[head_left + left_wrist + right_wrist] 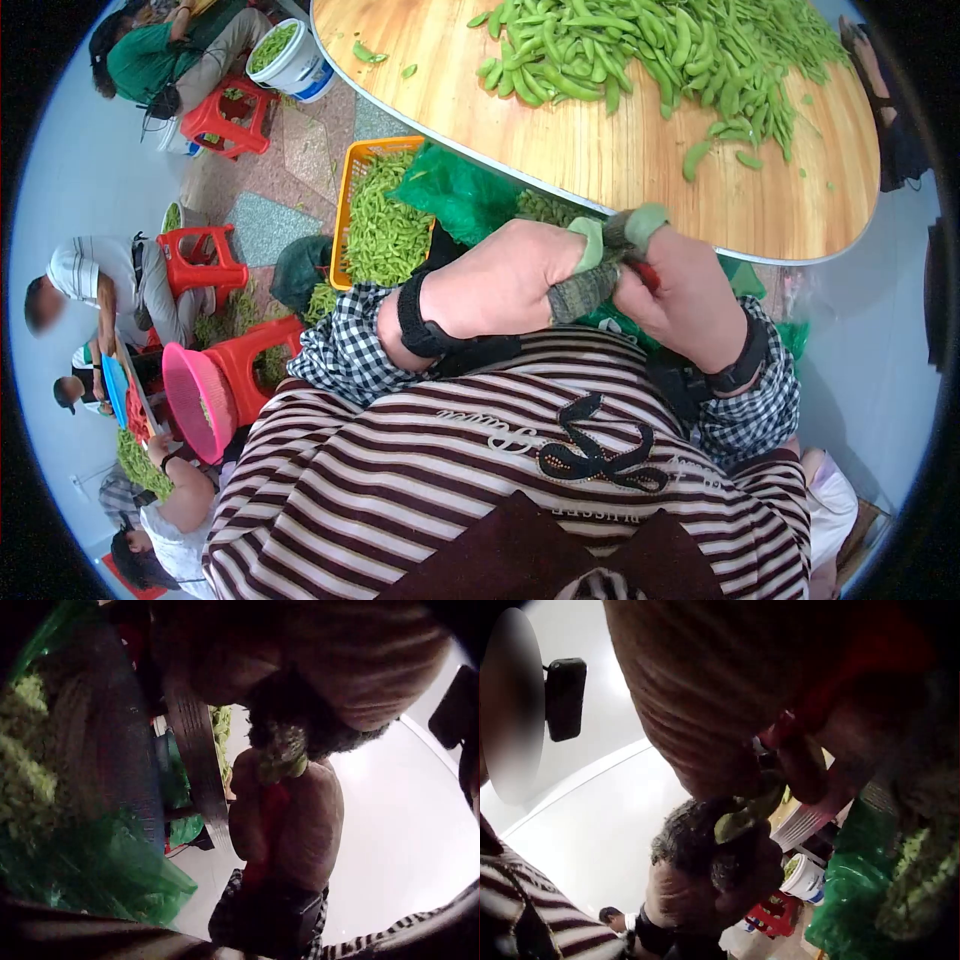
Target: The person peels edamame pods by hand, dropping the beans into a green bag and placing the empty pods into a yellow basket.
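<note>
My left hand (pixel 500 280) and right hand (pixel 690 300) meet in front of my chest, close to the table's near edge. Grey-green knitted covers (pixel 582 292) wrap some of the fingers. Between the fingertips sits a green soybean pod (pixel 735 825), pinched by the left hand and partly hidden. The right hand grips a small red-handled tool (pixel 645 275); a bit of metal shows beside the red in the right wrist view, and the rest is hidden. Beyond the hands, a pile of green pods (pixel 650 50) lies on the wooden table (pixel 440 90).
An orange basket (pixel 345 215) full of pods stands left of the table, beside green plastic bags (pixel 460 190). Further left are red stools (pixel 205 255), a pink basket (pixel 195 400), a white bucket (pixel 310 75) and several seated people.
</note>
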Motion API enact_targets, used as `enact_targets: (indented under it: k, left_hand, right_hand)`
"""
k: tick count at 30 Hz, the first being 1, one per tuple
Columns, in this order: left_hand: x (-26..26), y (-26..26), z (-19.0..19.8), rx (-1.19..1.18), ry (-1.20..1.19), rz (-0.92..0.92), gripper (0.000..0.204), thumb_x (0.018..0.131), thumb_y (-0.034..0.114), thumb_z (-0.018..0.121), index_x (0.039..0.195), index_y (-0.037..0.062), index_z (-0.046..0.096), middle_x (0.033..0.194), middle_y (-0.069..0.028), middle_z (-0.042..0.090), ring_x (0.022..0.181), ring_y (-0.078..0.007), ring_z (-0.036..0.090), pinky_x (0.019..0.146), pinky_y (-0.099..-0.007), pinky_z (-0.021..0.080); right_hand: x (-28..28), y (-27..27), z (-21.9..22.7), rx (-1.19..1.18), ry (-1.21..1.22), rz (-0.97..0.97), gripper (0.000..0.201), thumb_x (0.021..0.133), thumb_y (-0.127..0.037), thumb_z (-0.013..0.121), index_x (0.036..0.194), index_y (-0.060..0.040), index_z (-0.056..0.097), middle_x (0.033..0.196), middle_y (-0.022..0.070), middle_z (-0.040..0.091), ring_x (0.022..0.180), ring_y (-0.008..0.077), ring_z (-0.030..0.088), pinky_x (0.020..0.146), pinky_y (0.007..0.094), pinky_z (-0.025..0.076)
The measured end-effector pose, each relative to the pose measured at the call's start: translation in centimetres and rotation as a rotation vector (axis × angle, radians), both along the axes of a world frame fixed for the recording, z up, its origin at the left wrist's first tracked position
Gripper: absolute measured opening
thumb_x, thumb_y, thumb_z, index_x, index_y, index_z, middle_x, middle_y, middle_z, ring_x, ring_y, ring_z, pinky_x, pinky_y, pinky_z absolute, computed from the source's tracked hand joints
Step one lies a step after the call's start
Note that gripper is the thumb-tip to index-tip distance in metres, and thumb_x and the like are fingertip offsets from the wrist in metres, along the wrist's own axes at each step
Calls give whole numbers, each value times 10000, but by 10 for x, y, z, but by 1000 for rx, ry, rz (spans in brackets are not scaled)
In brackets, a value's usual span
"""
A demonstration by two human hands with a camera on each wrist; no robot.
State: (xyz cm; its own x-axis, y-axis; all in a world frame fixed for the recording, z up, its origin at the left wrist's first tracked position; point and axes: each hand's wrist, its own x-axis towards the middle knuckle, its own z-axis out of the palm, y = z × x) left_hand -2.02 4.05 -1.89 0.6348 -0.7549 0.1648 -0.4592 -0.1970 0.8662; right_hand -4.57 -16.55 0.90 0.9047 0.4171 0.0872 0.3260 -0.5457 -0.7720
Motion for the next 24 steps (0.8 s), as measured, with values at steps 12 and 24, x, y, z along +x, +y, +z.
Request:
enact_targets:
  k: [12,24]
  left_hand:
    - [-1,9,-3,-43,129,154,159,910,195,579,895,37,588,767,-154,588,698,-311,592,653,-324,481]
    - [-7,-1,-3,-161,-15,110,81,856,112,607,909,53,589,822,-116,618,763,-296,625,653,-339,488]
  right_hand:
    - [-20,1,3,-228,-117,-105,259,835,-167,634,970,14,507,679,187,564,569,382,561,497,434,446]
    - [-3,3,-1,481,803,-131,246,844,-121,588,1024,4,477,702,193,591,608,366,609,530,385,487]
